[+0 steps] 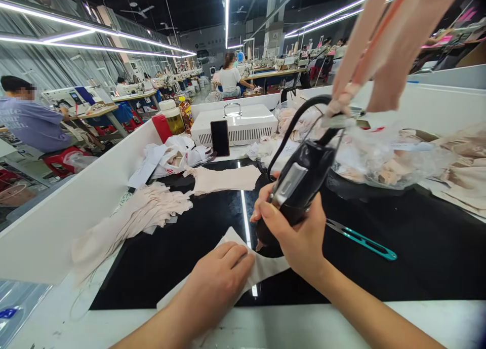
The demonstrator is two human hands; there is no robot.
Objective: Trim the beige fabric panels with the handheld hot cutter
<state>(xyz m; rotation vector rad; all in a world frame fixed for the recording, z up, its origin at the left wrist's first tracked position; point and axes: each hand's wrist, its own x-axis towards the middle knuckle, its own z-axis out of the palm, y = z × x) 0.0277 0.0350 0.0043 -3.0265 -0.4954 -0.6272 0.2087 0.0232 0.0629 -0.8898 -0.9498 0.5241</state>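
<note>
A black corded hand tool (304, 184) with a silver strip on its side is in my right hand (299, 232), the fingers wrapped round it. It tilts, its lower end down at the edge of a pale fabric piece (266, 269); whether it touches the cloth I cannot tell. My left hand (222, 275) holds that piece down on the black work surface (364, 283), its fingers bent and close together, its thumb hidden. Pink cloth strips (391, 60) are tied around the tool's cord end. To the right of my right hand lie teal thread snips (366, 240).
Stacked pale fabric pieces (140, 212) lie left; another cut piece (226, 179) lies ahead. A phone (220, 138) leans on a white metal box (243, 123). Plastic-bagged fabric (395, 159) sits right. White side walls (76, 227) border the table. Other people work at machines beyond.
</note>
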